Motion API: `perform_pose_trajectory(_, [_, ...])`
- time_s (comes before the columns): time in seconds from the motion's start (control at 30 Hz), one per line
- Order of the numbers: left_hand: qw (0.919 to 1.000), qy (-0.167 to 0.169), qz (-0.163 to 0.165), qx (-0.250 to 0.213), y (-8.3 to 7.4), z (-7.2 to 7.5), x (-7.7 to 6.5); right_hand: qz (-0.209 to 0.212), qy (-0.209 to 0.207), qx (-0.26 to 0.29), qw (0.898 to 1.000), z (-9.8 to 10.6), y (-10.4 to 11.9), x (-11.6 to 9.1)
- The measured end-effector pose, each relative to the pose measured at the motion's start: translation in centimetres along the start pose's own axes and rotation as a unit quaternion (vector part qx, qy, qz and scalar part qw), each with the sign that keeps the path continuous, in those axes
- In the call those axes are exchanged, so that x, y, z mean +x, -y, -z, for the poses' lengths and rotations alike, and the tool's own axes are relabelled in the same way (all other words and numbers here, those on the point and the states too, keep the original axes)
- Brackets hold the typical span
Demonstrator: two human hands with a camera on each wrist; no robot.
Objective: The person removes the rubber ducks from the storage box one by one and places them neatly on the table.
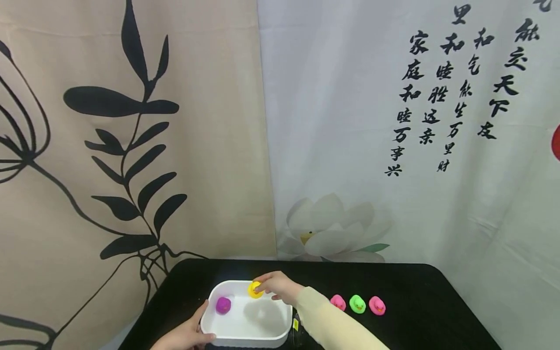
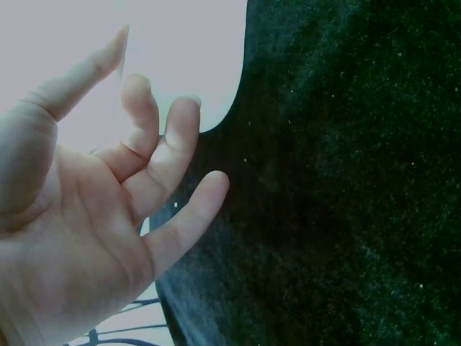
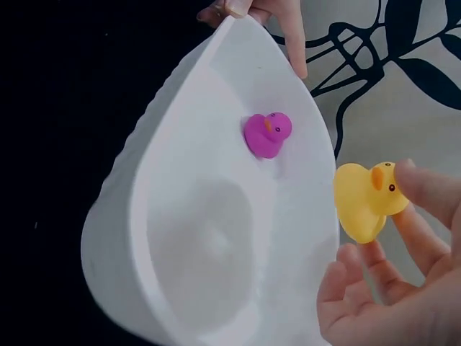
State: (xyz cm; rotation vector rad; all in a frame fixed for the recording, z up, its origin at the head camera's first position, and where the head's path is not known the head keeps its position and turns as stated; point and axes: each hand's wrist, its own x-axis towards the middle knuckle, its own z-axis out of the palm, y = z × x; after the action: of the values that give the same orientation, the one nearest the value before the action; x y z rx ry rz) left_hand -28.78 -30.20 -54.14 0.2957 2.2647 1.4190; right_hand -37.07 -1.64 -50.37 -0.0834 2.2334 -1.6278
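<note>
A white plastic basin (image 1: 236, 326) stands on the black table. My left hand (image 1: 185, 333) grips it at its left front corner, thumb at the rim and fingers along the outer wall. Between the thumb and fingers of my right hand (image 3: 410, 267) is a yellow toy duck (image 3: 354, 194), pinched by its head. Seen from the head, this duck hangs over the basin's far side. Inside the basin, toward its left end, sits a purple toy duck (image 3: 265, 135). A soft shadow falls on the basin's floor.
Right of the basin, two pink ducks (image 1: 377, 306) and one green duck (image 1: 357, 305) form a row on the black table (image 1: 415, 291), one pink duck partly behind my right sleeve. A small yellow label (image 1: 295, 324) shows beside the basin. Printed cloth (image 1: 218, 146) hangs behind.
</note>
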Motion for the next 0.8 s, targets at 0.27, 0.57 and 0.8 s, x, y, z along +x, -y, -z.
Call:
perform_pose_trajectory(0.27, [1.0,0.003,-0.006,0.001,-0.3,0.1,0.1,0.017,0.007,-0.016,1.0,2.9,-0.1,-1.3])
perform_pose_trajectory(0.57, [1.0,-0.002,0.007,0.006,-0.4,0.1,0.0,0.026,0.025,-0.039,0.999,5.2,0.1,-3.3])
perform_pose_trajectory(0.8, [0.9999,-0.001,0.016,-0.002,-0.1,0.1,0.3,0.03,0.027,-0.046,0.998,6.3,-0.1,-4.1])
